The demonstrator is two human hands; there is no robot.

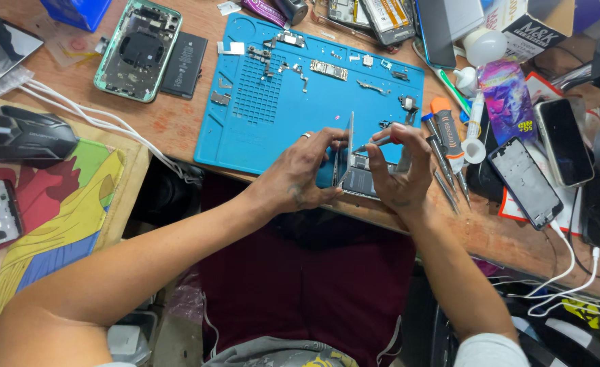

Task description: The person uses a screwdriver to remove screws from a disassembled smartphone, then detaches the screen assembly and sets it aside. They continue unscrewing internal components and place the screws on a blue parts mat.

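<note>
An opened phone lies at the near edge of the blue repair mat, its screen panel lifted upright on edge. My left hand, a ring on one finger, grips the phone's left side and steadies the raised screen. My right hand rests on the phone's right side and pinches a thin metal tool whose tip points into the phone's inside. Small screws and metal parts lie scattered across the mat above the hands.
A green phone shell and black battery lie at upper left. Screwdrivers, a glue tube, phone frames and a dark phone crowd the right. White cables and a black mouse sit left.
</note>
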